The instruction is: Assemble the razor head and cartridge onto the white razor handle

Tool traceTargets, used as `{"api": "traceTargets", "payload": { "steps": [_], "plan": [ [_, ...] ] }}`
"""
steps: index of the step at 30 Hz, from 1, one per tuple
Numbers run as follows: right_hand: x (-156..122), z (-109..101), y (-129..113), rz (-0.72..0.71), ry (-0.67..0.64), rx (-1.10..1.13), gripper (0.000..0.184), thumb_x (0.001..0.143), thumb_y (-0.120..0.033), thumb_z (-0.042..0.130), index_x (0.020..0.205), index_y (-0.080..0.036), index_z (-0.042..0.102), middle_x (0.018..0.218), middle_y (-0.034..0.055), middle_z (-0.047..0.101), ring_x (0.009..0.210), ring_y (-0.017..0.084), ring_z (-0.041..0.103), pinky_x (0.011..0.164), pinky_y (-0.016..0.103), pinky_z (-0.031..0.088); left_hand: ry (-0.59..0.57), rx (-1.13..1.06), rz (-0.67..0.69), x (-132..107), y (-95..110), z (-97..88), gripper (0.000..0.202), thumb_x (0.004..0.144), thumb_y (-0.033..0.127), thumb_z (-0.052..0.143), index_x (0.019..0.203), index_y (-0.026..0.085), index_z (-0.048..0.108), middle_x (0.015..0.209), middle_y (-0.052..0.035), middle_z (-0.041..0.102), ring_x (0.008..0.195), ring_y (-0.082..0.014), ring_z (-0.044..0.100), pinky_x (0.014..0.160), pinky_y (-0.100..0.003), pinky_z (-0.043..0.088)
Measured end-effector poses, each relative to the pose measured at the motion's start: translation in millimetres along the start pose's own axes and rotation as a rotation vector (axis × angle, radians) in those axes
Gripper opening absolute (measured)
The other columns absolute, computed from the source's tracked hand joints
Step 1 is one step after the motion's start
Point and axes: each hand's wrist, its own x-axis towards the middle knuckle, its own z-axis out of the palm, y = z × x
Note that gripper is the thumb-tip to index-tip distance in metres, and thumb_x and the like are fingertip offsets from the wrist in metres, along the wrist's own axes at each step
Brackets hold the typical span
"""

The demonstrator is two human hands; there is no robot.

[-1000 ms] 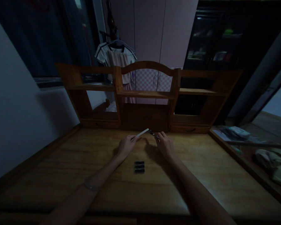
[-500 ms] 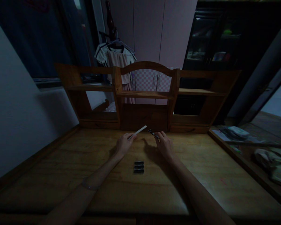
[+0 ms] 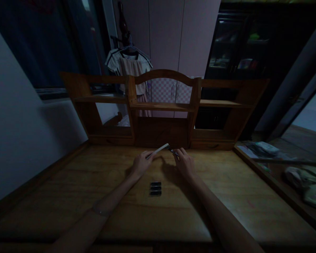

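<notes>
My left hand (image 3: 142, 163) is closed on a slim white stick (image 3: 162, 148) with a dark end, which points up and to the right. My right hand (image 3: 184, 161) pinches a slim dark tool with a light grey part (image 3: 173, 151); its kind is too small and dim to make out. The tip of the white stick meets or overlaps the tool's dark tip above the desk; I cannot tell whether they touch. Nearer to me, between my forearms, a small clear pack with three black pieces (image 3: 155, 188) lies flat on the desk.
The wooden desk (image 3: 100, 186) carries a wooden shelf unit (image 3: 163, 106) along its back edge. A wall (image 3: 18, 116) bounds the left side. Beyond the right edge lie papers (image 3: 263, 149) and a pale cloth bag (image 3: 310, 186). Clothes (image 3: 131, 66) hang behind the shelves.
My left hand has moved slightly right, bringing the white stick's tip up to the dark tool's tip. My right hand has hardly moved, and the pack lies where it was.
</notes>
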Motion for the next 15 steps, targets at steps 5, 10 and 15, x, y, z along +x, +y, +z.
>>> {"api": "traceTargets", "payload": {
  "steps": [5,10,15],
  "plan": [
    [0.0,-1.3,-2.0,-0.009,0.005,0.018,0.021,0.094,-0.024,0.041,0.107,-0.024,0.058,0.1,0.0048,0.058,0.08,0.016,0.057,0.064,0.023,0.037,0.01,0.021,-0.088,1.2,-8.2,-0.4,0.034,0.085,0.048,0.051,0.098,0.023,0.07,0.095,-0.0047,0.07,0.086,-0.0208,0.063,0.073,-0.028,0.046],
    [0.2,-0.4,0.0,0.0,0.008,0.031,0.021,0.093,-0.023,0.042,0.108,-0.023,0.058,0.1,0.0052,0.059,0.081,0.016,0.058,0.065,0.023,0.037,0.031,-0.022,-0.085,5.6,-16.8,-3.2,0.035,0.085,0.048,0.051,0.097,0.02,0.069,0.094,-0.0059,0.069,0.085,-0.0205,0.063,0.075,-0.028,0.046],
    [-0.1,2.2,2.8,0.023,0.023,0.029,0.02,0.092,-0.023,0.046,0.107,-0.023,0.058,0.1,0.0043,0.061,0.081,0.016,0.058,0.065,0.024,0.037,0.034,-0.093,-0.054,2.6,-8.1,2.2,0.035,0.084,0.048,0.052,0.098,0.02,0.069,0.097,-0.0066,0.069,0.087,-0.021,0.063,0.079,-0.03,0.047]
  ]
}}
